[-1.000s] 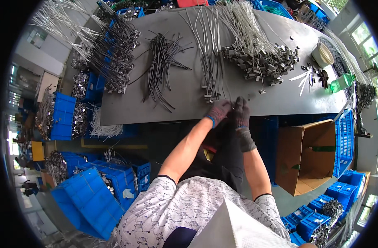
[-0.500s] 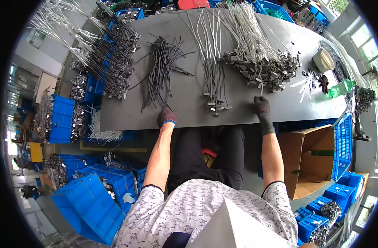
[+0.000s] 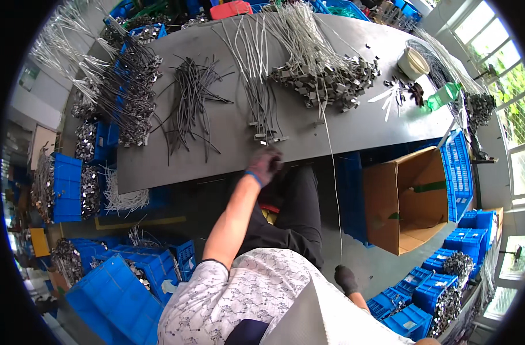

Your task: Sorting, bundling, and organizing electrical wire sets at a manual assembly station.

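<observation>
A thin pale wire strand (image 3: 335, 178) runs from the pile of wires with small metal pieces (image 3: 325, 80) down past the table's front edge. My right hand (image 3: 346, 279), in a dark glove, is closed on its lower end, low beside my right leg. My left hand (image 3: 266, 164), in a blue-cuffed glove, is at the table's front edge, smeared by motion, so its fingers are unclear. Just beyond it lies a smaller bunch of wires with metal ends (image 3: 262, 123). Further left is a bundle of short dark wires (image 3: 192, 100).
Right of the pile stand a cream bucket (image 3: 413, 63), white strips (image 3: 391, 96) and a green bottle (image 3: 444, 96). Below the table's right side is an open cardboard box (image 3: 383, 201). Blue crates (image 3: 118, 293) stand to the left, and more crates (image 3: 432, 290) at lower right.
My right hand has gone from the pile down beside my leg, drawing the strand out. My left hand has moved right, away from the dark bundle. The view has shifted and turned.
</observation>
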The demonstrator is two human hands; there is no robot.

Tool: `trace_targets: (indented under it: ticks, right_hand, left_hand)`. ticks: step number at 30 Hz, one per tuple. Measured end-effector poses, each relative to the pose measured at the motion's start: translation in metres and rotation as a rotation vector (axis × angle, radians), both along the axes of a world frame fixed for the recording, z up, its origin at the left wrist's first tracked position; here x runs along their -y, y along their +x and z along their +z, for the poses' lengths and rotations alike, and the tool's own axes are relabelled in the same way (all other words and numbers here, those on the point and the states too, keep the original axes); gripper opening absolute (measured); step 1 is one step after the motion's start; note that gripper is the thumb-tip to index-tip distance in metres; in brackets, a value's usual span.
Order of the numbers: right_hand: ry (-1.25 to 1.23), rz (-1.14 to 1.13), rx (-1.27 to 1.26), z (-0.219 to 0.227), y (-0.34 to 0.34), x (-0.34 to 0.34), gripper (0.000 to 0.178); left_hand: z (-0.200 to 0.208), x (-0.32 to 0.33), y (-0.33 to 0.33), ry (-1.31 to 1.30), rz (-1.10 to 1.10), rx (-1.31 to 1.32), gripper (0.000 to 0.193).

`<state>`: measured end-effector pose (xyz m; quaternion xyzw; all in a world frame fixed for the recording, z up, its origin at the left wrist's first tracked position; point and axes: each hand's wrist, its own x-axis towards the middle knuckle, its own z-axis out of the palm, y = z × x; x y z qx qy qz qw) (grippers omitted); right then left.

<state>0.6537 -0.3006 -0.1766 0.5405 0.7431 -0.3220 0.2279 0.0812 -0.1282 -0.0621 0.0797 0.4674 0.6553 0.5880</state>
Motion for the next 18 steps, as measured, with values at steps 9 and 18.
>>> trace_targets:
  ticks: [9, 18]
  right_hand:
    - [-0.106, -0.129, -0.01, 0.02, 0.036, 0.102, 0.032]
    - [-0.155, -0.003, 0.073, -0.008, 0.074, 0.081, 0.028]
  left_hand:
    - [0.008, -0.095, 0.184, -0.056, -0.002, -0.086, 0.011]
    - [0.122, -0.144, 0.079, 0.279, 0.441, -0.944, 0.018]
